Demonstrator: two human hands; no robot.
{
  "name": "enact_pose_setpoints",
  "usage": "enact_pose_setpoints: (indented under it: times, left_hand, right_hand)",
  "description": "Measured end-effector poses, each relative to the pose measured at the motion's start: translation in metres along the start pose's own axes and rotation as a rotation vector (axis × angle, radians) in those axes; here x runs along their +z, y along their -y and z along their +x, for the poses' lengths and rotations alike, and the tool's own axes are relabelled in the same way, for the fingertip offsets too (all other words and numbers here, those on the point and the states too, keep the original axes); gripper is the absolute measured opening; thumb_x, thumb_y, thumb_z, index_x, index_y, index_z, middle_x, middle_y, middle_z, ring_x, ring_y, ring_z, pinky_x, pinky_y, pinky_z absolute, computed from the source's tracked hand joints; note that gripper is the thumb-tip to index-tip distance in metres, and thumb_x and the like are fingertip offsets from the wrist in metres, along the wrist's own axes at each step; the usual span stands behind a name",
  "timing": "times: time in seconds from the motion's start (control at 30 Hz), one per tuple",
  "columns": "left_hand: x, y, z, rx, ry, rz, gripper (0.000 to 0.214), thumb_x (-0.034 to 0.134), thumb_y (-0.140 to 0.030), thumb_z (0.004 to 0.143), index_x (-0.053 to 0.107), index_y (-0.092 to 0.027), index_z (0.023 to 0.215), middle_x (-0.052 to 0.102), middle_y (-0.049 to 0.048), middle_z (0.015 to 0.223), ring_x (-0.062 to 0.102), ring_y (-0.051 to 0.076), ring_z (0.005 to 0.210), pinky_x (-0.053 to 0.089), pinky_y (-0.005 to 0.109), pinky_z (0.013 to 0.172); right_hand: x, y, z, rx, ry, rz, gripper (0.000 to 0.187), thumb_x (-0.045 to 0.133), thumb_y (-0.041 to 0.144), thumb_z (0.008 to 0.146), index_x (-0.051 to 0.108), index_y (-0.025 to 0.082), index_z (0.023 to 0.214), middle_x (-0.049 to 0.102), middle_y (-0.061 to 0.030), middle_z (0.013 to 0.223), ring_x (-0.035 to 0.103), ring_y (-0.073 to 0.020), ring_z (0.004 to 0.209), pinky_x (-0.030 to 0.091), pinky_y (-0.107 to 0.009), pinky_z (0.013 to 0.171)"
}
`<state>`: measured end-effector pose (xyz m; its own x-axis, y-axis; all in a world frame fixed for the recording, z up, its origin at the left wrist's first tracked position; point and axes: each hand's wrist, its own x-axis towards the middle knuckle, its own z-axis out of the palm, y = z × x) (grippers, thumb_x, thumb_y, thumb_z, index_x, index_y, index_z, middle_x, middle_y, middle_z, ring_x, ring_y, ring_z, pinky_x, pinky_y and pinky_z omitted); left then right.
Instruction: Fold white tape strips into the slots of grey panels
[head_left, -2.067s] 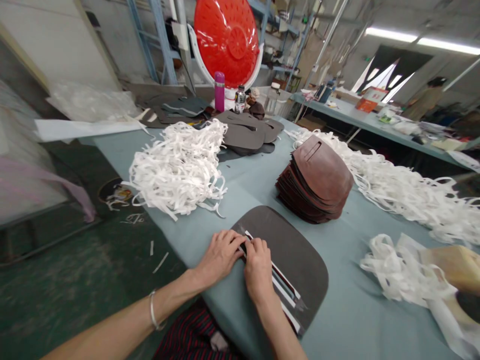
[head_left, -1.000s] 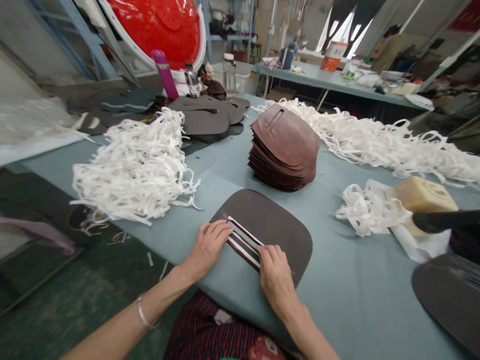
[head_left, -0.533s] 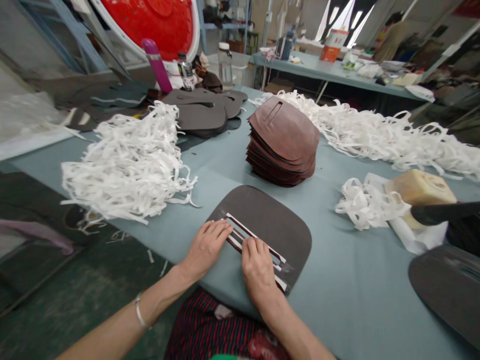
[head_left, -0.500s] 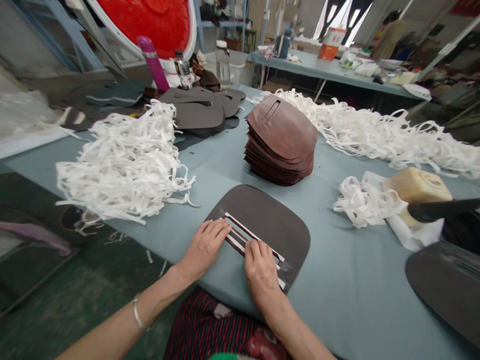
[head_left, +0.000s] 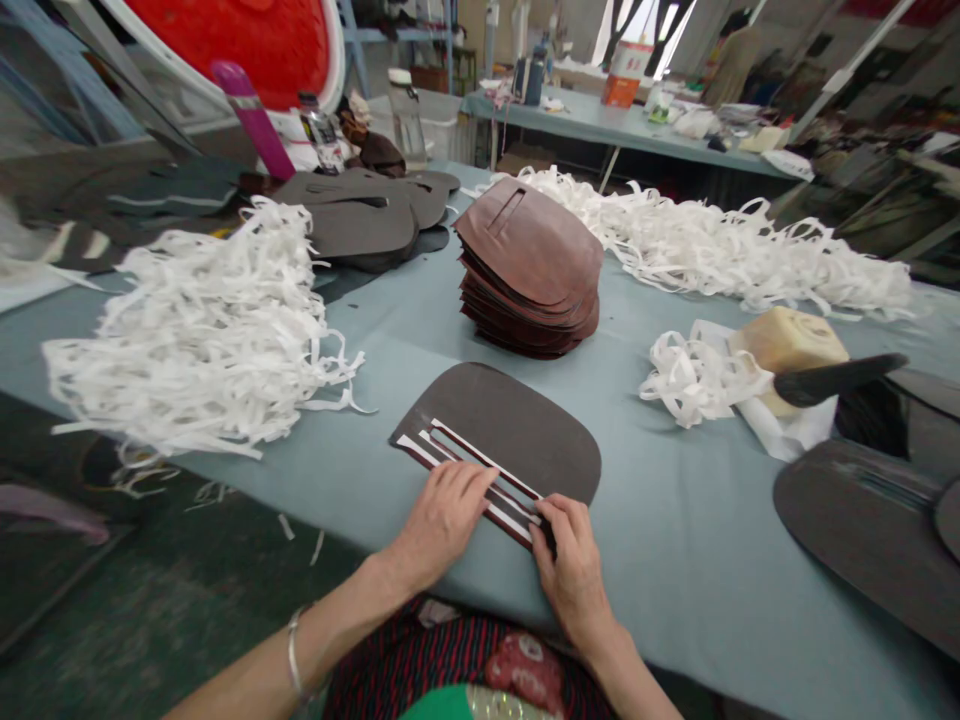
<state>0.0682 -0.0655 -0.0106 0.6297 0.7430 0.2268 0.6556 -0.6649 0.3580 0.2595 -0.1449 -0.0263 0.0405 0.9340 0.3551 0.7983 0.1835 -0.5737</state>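
Note:
A dark grey leather panel [head_left: 517, 415] with rounded far corners lies flat near the table's front edge. White strips and brown edging run along its long slot and its near edge. My left hand [head_left: 450, 510] presses on the strip between slot and near edge, fingers bent and close together, its thumb hidden. At the slot's right end, my right hand [head_left: 574, 560] pinches the panel's edge between thumb and fingers. Behind the panel stands a stack of brown leather pieces [head_left: 532, 240], the top one slotted.
White tape strips are heaped at left [head_left: 202, 330] and along the back [head_left: 720, 235]. At right are a small tape bundle [head_left: 701, 375], a yellowish block [head_left: 791, 345], a black handle [head_left: 840, 380] and more dark panels [head_left: 855, 530]. A purple bottle [head_left: 255, 125] stands at back left.
The view has shifted right. My left hand has slid rightward along the strip, uncovering the slot's left end. My right hand has moved to the slot's right end.

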Motion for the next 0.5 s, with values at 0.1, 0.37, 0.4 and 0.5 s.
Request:
enact_pose_setpoints:
  times: [0.1,0.37,0.4,0.5]
  left_hand:
    - [0.01,-0.022,-0.001,0.021,0.048,-0.06,0.032,0.041,-0.015,0.091,0.052,-0.02,0.121,0.058,0.0086,0.11,0.051,0.022,0.104,0.043,0.041,0.093]
    - [0.013,-0.029,-0.003,0.077,0.107,0.092,0.031,0.047,-0.012,0.088,0.054,-0.016,0.118,0.056,0.01,0.116,0.049,0.025,0.11,0.041,0.043,0.097]
    - [0.014,-0.031,-0.003,0.08,0.124,0.124,0.032,0.048,-0.011,0.087,0.053,-0.014,0.119,0.056,0.0107,0.116,0.049,0.026,0.109,0.041,0.042,0.096]
    - [0.016,-0.036,-0.007,0.12,0.167,0.171,0.039,0.047,-0.009,0.086,0.049,-0.013,0.125,0.056,0.0111,0.119,0.049,0.025,0.111,0.043,0.038,0.096]
  right_hand:
    - [0.0,-0.003,-0.003,0.025,-0.01,0.018,0.023,0.046,0.013,0.088,0.057,0.019,0.108,0.054,-0.0098,0.104,0.052,-0.02,0.098,0.049,-0.039,0.085]
    - [-0.002,-0.006,-0.004,0.003,0.021,0.04,0.022,0.047,0.011,0.088,0.057,0.018,0.107,0.051,-0.0102,0.106,0.05,-0.0193,0.1,0.05,-0.038,0.084]
    - [-0.002,-0.006,-0.004,0.001,0.026,0.04,0.022,0.047,0.011,0.088,0.057,0.018,0.107,0.051,-0.0101,0.107,0.05,-0.0192,0.1,0.05,-0.038,0.084]
    - [-0.003,-0.005,-0.005,0.0,0.034,0.044,0.021,0.046,0.01,0.089,0.059,0.018,0.103,0.05,-0.0099,0.107,0.049,-0.0188,0.1,0.05,-0.036,0.082]
